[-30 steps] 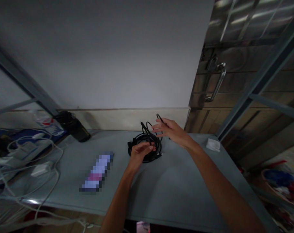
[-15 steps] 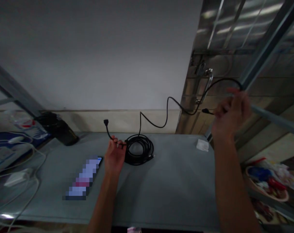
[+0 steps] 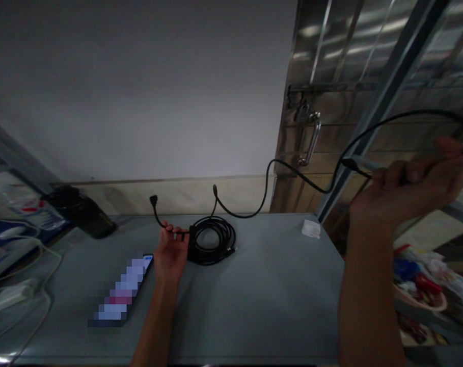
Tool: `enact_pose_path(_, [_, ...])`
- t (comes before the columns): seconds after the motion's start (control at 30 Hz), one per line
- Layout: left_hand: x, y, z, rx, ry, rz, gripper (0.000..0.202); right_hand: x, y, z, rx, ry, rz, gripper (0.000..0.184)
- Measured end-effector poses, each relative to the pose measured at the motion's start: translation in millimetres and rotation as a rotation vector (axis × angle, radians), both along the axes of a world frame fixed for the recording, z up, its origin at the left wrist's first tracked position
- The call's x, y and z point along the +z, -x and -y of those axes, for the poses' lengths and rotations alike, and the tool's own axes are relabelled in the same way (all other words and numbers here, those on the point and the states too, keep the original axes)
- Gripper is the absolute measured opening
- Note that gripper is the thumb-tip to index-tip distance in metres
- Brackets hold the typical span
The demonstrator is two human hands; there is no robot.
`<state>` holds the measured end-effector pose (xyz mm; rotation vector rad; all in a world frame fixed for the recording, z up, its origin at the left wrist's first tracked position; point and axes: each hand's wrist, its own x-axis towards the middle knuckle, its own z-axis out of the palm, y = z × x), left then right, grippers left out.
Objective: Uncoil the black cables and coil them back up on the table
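Note:
A coiled black cable (image 3: 212, 238) lies on the grey table (image 3: 254, 295). My left hand (image 3: 170, 250) is closed on one end of it beside the coil, with a short length and its plug (image 3: 153, 200) sticking up to the left. My right hand (image 3: 414, 186) is raised far to the right and closed on the cable's other end, whose plug (image 3: 348, 163) pokes out to the left. A long strand runs from the coil up to that hand.
A phone (image 3: 122, 293) lies left of my left hand. A dark bottle (image 3: 80, 210) lies at the back left, white chargers and cords (image 3: 13, 293) further left. A small white packet (image 3: 310, 229) sits near the table's right edge. A metal door with a handle (image 3: 309, 137) stands behind.
My right hand has pulled one cable end up and far to the right, uncoiling a long strand. My left hand has moved left off the coil, holding the other end.

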<state>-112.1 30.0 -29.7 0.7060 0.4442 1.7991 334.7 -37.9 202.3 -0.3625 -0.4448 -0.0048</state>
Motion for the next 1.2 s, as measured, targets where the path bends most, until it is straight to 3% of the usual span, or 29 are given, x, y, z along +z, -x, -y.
enact_pose_path(0.33, [8.9,-6,5,-0.046,0.113,0.242,0.011,0.3,0,6,0.077,-0.062,0.043,0.057])
enact_pose_path(0.47, [6.9,-8,4,-0.078,0.141,0.221,0.011,-3.1,10,0,0.132,-0.068,0.162,0.042])
enact_pose_path(0.57, [4.6,-12,5,-0.105,0.193,0.157,0.008,-6.6,29,-9,0.136,-0.09,0.305,0.024])
enact_pose_path(0.7, [3.8,-20,8,-0.17,0.226,0.052,0.005,-14.9,75,-12,0.065,0.104,0.56,0.035])
enact_pose_path(0.83, [3.1,-24,8,-0.278,0.249,-0.017,0.008,-34.0,121,-7,-0.015,0.389,1.16,0.037])
enact_pose_path(0.97, [-0.6,-24,4,-0.328,0.267,-0.036,0.02,-63.0,163,-15,0.018,0.657,1.687,0.036])
enact_pose_path(1.07, [-3.3,-24,2,-0.333,0.279,-0.017,0.022,-90.5,192,-27,0.074,0.816,1.929,0.034])
enact_pose_path(1.2, [-4.3,-26,1,-0.344,0.303,-0.021,0.017,-129.1,217,-40,0.117,0.906,2.016,0.037])
